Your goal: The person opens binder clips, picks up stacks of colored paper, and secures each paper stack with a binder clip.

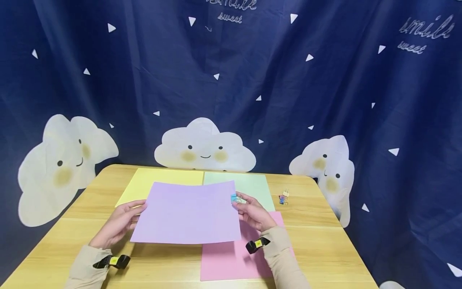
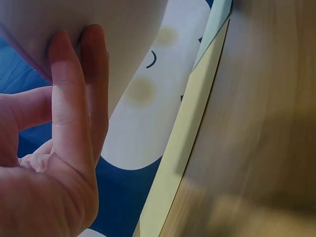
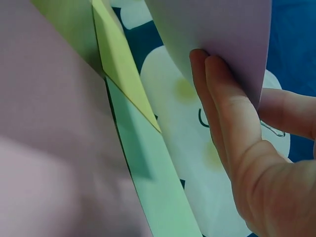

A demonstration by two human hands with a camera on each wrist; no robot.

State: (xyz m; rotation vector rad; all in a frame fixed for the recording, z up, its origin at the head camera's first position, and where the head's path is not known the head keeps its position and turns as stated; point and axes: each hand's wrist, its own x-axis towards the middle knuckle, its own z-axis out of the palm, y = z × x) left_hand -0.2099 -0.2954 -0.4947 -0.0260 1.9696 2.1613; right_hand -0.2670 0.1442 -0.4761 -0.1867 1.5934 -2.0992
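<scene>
Raised above the table, a sheet of purple paper (image 1: 187, 212) spans the space between both hands, bowing slightly. My left hand (image 1: 119, 222) pinches its left edge, with fingertips under the sheet (image 2: 123, 29) in the left wrist view. At the opposite edge, my right hand (image 1: 255, 214) grips the paper between thumb and fingers. A blue binder clip (image 1: 233, 198) sits on that right edge, close to the right thumb and fingertips. In the right wrist view, fingers of the right hand (image 3: 237, 118) press the sheet's underside, and a wire handle of the clip (image 3: 274, 129) shows behind them.
Yellow paper (image 1: 144, 180) lies at the back left of the wooden table (image 1: 317, 249), beside green paper (image 1: 252, 184). Pink paper (image 1: 231, 263) lies in front, partly under the raised sheet. Several small binder clips (image 1: 283, 197) lie at the back right. A dark blue curtain (image 1: 231, 92) hangs behind.
</scene>
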